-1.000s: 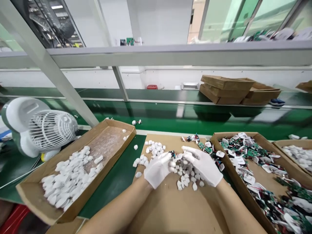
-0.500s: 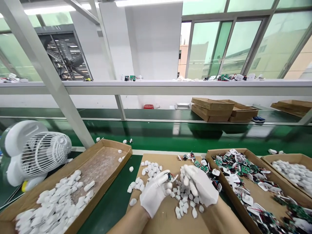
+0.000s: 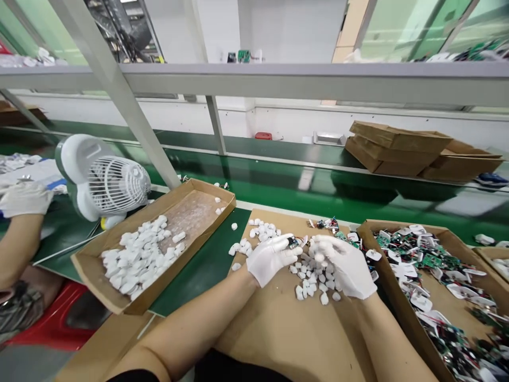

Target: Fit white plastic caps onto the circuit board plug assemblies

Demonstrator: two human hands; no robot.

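Note:
White-gloved, my left hand (image 3: 271, 259) holds a small circuit board (image 3: 293, 242) with thin wires between thumb and fingers. My right hand (image 3: 350, 264), also gloved, is just right of it, its fingers curled together at the wire end; whatever they pinch is too small to make out. Beneath both hands, small white plastic pieces (image 3: 310, 278) lie heaped on a cardboard sheet (image 3: 274, 323). Another cluster of white pieces (image 3: 264, 230) sits behind my left hand. Wired boards (image 3: 328, 224) lie at the sheet's back edge.
A cardboard tray (image 3: 186, 254) of white pieces lies left, beside a white fan (image 3: 115, 183). Another tray (image 3: 401, 297) holds wired boards at right. At far left is another person's gloved hand (image 3: 26, 199). A shelf beam (image 3: 278, 87) crosses above.
The view has tilted down and turned left, bringing the other person's arm and a red stool into sight. My hands keep nearly the same pose around the small board.

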